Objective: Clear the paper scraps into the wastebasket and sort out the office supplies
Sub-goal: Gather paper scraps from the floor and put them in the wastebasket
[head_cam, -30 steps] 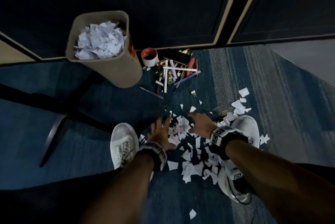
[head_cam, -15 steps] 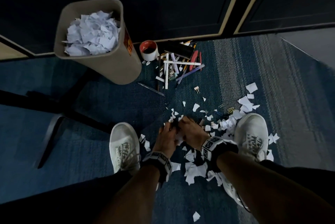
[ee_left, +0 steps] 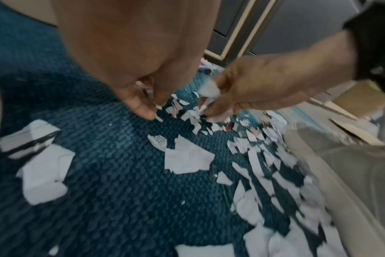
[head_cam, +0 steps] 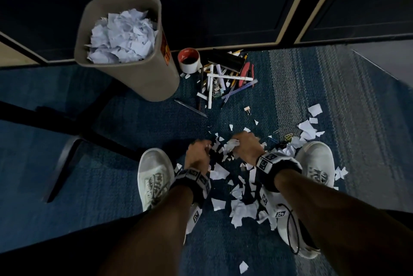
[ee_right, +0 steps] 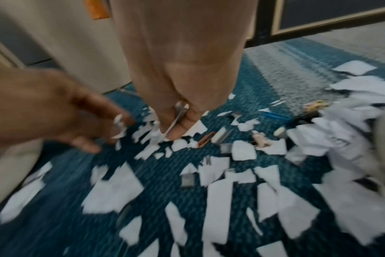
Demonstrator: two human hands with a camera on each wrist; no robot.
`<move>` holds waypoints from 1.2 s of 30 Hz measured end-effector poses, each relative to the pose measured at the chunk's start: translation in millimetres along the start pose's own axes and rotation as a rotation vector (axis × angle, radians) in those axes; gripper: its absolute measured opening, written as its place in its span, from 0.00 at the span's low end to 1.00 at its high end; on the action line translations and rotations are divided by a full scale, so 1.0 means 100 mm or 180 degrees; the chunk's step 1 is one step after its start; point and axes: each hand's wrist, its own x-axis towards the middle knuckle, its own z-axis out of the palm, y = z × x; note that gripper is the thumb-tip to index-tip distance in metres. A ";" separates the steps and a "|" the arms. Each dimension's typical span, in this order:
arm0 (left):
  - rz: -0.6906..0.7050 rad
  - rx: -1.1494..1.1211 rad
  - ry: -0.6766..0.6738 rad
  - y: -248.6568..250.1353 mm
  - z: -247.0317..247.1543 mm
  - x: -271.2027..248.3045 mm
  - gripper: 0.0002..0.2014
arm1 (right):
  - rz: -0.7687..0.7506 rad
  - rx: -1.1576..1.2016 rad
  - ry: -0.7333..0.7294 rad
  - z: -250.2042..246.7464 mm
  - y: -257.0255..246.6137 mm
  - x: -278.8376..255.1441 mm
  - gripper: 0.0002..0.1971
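Note:
White paper scraps (head_cam: 237, 197) litter the blue carpet between my two shoes. My left hand (head_cam: 206, 149) hovers low over them, its fingers curled and pinching small scraps (ee_left: 158, 106). Just to its right, my right hand (head_cam: 234, 145) grips a bunch of scraps (ee_right: 176, 120) against its thumb. The beige wastebasket (head_cam: 156, 78) stands at the far left, nearly full of crumpled paper (head_cam: 123, 38). A heap of pens, markers and clips (head_cam: 223, 81) lies by the wall beyond the hands.
A red-lined cup (head_cam: 188, 59) stands next to the wastebasket. Staple strips (ee_right: 220, 137), a blue paper clip (ee_right: 275, 115) and a binder clip (head_cam: 247, 109) lie among the scraps. My white shoes (head_cam: 154, 177) (head_cam: 317, 164) flank the hands. Dark furniture legs (head_cam: 64, 159) cross the left.
My hands went from spread over the scraps to pressed together, and now sit slightly apart, each curled round a bunch of scraps. The head view has shifted a little.

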 end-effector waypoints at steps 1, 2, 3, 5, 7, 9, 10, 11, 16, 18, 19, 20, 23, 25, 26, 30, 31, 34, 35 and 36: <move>0.0048 0.0038 -0.0033 0.02 0.00 0.01 0.16 | -0.0016 -0.0009 0.0091 0.07 -0.02 0.02 0.16; 0.0117 0.0084 -0.0091 0.03 0.02 0.02 0.15 | -0.0043 -0.0054 0.0147 0.13 -0.04 0.02 0.18; 0.0144 0.0126 -0.0162 0.05 0.04 0.01 0.15 | -0.0077 -0.0153 0.0168 0.18 -0.06 0.01 0.20; 0.0171 0.0176 -0.0230 0.05 0.12 0.00 0.20 | -0.0205 -0.0417 0.0184 0.29 -0.08 0.00 0.24; 0.0263 0.0364 -0.0148 0.05 0.20 -0.01 0.23 | -0.0286 -0.0531 0.0179 0.36 -0.08 -0.02 0.25; 0.0438 0.0522 -0.0067 0.07 0.22 0.00 0.19 | -0.0363 -0.0615 0.0189 0.40 -0.08 -0.02 0.21; 0.0477 0.0483 -0.0055 0.08 0.21 0.02 0.17 | -0.0408 -0.0675 0.0169 0.42 -0.07 -0.02 0.18; 0.0457 0.0423 -0.0098 0.09 0.19 0.03 0.16 | -0.0431 -0.0708 0.0132 0.43 -0.08 -0.01 0.16; 0.0556 -0.0051 -0.0009 0.06 0.33 0.10 0.11 | -0.0557 -0.0404 0.0208 0.46 -0.15 0.01 0.10; 0.0554 -0.0065 -0.0005 0.07 0.35 0.10 0.11 | -0.0521 -0.0302 0.0202 0.46 -0.15 0.03 0.11; 0.0466 -0.0086 -0.0042 0.08 0.33 0.11 0.11 | -0.0500 -0.0309 0.0177 0.45 -0.17 0.03 0.11; 0.0353 -0.0115 -0.0077 0.09 0.31 0.13 0.12 | -0.0441 -0.0332 0.0138 0.44 -0.17 0.05 0.10; -0.0102 0.0013 -0.0257 0.10 0.28 0.26 0.16 | -0.0132 -0.0209 -0.0021 0.33 -0.23 0.13 0.08; -0.0340 0.0090 -0.0421 0.19 0.14 0.33 0.14 | 0.0069 -0.0179 -0.0127 0.21 -0.27 0.13 0.10; -0.0359 0.0133 -0.0460 0.27 0.01 0.34 0.13 | 0.0146 -0.0136 -0.0055 0.14 -0.29 0.13 0.11; -0.0052 0.0267 -0.0508 0.63 -0.63 0.40 0.09 | 0.0466 0.0238 0.0208 -0.33 -0.46 0.14 0.07; 0.0006 0.0270 -0.0498 0.71 -0.79 0.45 0.07 | 0.0461 0.0248 0.0250 -0.49 -0.55 0.14 0.03; 0.0250 0.0386 -0.0272 0.99 -1.39 0.52 0.04 | 0.0332 0.0244 0.0471 -0.89 -0.89 0.23 0.08; 0.0367 0.0459 -0.0138 1.07 -1.59 0.54 0.04 | 0.0262 0.0210 0.0518 -1.02 -1.05 0.23 0.10; 0.0496 0.0517 0.0025 1.15 -1.82 0.53 0.05 | 0.0171 0.0209 0.0567 -1.13 -1.21 0.26 0.12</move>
